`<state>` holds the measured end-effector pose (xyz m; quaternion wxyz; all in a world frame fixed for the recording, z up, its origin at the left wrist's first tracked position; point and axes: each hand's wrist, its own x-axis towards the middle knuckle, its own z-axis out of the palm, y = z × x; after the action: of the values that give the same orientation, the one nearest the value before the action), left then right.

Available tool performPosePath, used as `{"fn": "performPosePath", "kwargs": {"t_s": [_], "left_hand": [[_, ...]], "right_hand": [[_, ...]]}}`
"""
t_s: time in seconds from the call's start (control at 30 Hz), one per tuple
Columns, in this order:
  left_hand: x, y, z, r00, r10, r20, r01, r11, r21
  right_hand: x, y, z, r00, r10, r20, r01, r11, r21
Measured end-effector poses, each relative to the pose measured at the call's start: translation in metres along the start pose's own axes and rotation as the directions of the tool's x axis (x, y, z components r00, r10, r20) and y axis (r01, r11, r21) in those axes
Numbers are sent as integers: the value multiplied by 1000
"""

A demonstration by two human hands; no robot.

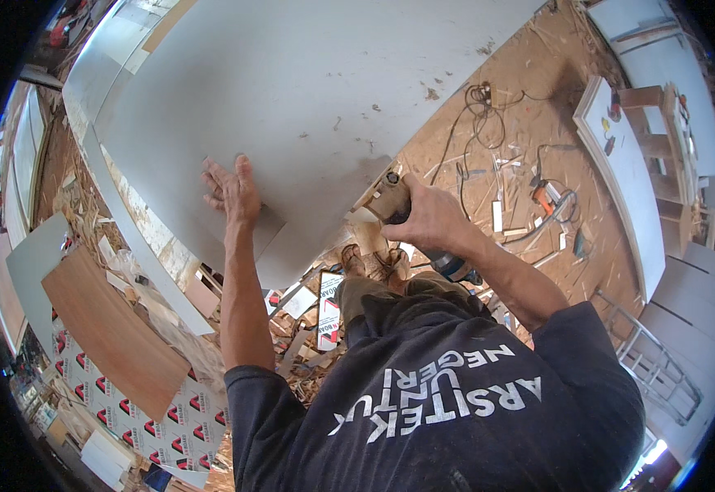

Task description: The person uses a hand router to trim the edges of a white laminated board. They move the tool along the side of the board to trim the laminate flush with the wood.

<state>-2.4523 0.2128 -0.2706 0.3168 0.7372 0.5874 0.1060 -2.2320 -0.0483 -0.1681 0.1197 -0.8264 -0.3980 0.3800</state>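
A large pale grey panel [292,90] spreads across the upper middle, its surface dotted with small chips and smudges. My left hand [234,193] lies on it with fingers spread, holding nothing. At the panel's right edge, my right hand [439,217] is wrapped round a dusty handheld power tool [390,199]. The tool's tan head sits against that edge, and its blue-and-black body [451,266] reaches back under my forearm. Whether its cutter touches the panel is hidden. A small flat square piece [267,230] shows beside my left wrist.
Wood scraps and shavings litter the brown floor [529,164]. A black cable [482,111] lies coiled to the right, near an orange tool [544,197]. A white curved panel [619,164] and a metal ladder [652,357] stand right. A curved brown board [115,328] lies left.
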Motion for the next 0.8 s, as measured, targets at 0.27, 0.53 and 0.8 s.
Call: {"fn": "performPosePath", "kwargs": {"t_s": [0.27,0.53,0.8], "left_hand": [[-2,1,0,1000,5,9,-5,1000,-13],[-7,10,0,1000,13,-15,-14,997,-74],[-5,10,1,1000,8,-10,-8,999,-53]], "right_hand": [[-13,-19,29,999,-5,40,5,1000,10],[-21,-33,38,999,10,42,-9,1000,-22],[-26,-40,52,1000,10,1,-10,1000,-16]]}}
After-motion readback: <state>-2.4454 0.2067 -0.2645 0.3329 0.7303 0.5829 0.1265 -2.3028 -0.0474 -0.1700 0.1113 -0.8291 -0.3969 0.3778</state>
